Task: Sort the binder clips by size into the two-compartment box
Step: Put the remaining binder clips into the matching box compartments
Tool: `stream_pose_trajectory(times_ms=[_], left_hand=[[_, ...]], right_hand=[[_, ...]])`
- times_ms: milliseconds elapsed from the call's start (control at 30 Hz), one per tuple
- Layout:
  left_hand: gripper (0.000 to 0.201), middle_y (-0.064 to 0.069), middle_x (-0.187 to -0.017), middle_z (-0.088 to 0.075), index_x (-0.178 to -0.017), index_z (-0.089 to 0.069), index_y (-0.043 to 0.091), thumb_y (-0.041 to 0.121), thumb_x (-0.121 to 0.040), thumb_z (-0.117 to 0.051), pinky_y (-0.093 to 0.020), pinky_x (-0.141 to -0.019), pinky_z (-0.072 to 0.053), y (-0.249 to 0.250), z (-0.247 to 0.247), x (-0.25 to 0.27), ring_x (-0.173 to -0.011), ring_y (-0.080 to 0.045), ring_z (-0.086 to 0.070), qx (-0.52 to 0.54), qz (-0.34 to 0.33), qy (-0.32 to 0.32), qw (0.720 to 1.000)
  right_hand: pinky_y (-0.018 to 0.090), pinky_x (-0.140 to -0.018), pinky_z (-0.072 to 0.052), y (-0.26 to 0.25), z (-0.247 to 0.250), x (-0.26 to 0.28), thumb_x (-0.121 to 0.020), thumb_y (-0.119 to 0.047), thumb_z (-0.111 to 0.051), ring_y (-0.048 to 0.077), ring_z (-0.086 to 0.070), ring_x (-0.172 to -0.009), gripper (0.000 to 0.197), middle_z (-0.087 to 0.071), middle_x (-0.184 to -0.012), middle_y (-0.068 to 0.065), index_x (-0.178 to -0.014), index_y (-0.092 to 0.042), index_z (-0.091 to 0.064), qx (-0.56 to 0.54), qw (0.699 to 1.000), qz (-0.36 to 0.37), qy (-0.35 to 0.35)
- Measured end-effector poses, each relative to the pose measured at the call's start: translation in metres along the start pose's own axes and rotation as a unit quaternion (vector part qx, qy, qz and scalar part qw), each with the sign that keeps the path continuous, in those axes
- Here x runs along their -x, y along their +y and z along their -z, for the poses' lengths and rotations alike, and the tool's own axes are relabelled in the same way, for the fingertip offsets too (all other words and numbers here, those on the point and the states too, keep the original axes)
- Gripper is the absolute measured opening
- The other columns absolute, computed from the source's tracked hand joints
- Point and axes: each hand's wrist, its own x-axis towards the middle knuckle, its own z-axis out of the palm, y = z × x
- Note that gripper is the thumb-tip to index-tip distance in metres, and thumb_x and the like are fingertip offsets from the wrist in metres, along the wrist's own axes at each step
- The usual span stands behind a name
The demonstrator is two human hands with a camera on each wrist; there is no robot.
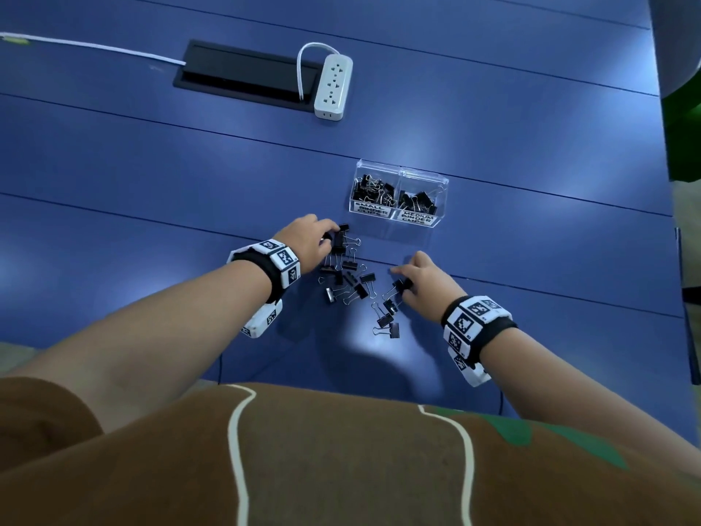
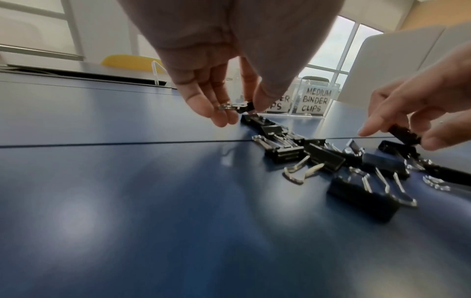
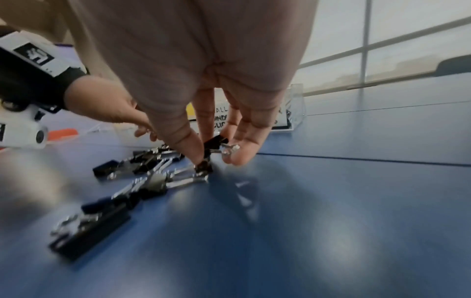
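Note:
A clear two-compartment box stands on the blue table; its left half is labelled small binder clips and its right half medium binder clips, and both hold black clips. Several loose black binder clips lie scattered just in front of it. My left hand is at the far end of the pile and pinches a small clip between thumb and fingers, just off the table. My right hand is at the pile's right side and pinches another clip low over the surface.
A white power strip and a black cable hatch lie further back on the table. A white cable runs off to the left. The table's right edge is near the box.

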Motion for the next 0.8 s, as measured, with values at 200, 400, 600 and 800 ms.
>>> stream_pose_trajectory(times_ms=[200,400,600,800], left_hand=[[0.044,-0.008,-0.116,-0.053,-0.139,-0.04,0.029,0.025,-0.095,-0.042,-0.042,-0.081,-0.052,0.012,-0.009,0.002,-0.109,-0.029,-0.053,-0.038,-0.017,-0.004,0.999],[0.041,-0.009,-0.124,-0.051,-0.136,-0.042,0.026,0.026,-0.096,-0.043,-0.044,-0.086,-0.05,0.017,-0.009,-0.005,-0.117,-0.029,-0.051,-0.072,-0.023,-0.018,0.997],[0.034,-0.01,-0.122,-0.051,-0.128,-0.049,0.021,0.028,-0.094,-0.051,-0.045,-0.089,-0.05,0.019,-0.006,-0.008,-0.114,-0.03,-0.052,-0.056,-0.024,-0.029,0.998],[0.024,-0.01,-0.115,-0.05,-0.112,-0.051,0.015,0.021,-0.091,-0.057,-0.04,-0.081,-0.05,0.023,-0.006,-0.007,-0.096,-0.031,-0.057,-0.008,-0.011,-0.019,1.0]], right_hand=[[0.038,-0.087,-0.049,0.0,-0.013,0.004,-0.091,-0.014,-0.057,0.035,-0.059,-0.093,0.035,-0.042,-0.121,0.009,-0.125,-0.01,-0.052,-0.028,0.998,-0.055,0.015],[0.032,-0.079,-0.051,0.0,0.002,0.004,-0.082,-0.018,-0.069,0.024,-0.062,-0.086,0.019,-0.065,-0.097,0.006,-0.094,-0.014,-0.055,-0.147,0.979,-0.129,0.058],[0.012,-0.06,-0.041,0.0,0.061,-0.021,-0.077,-0.016,-0.074,0.005,-0.052,-0.065,0.019,-0.06,-0.08,-0.004,-0.088,-0.013,-0.059,-0.226,0.943,-0.121,0.212],[0.036,-0.078,-0.052,0.0,0.102,-0.059,-0.077,-0.017,-0.071,0.022,-0.058,-0.082,0.02,-0.062,-0.089,0.004,-0.089,-0.017,-0.056,-0.183,0.944,-0.13,0.243]])
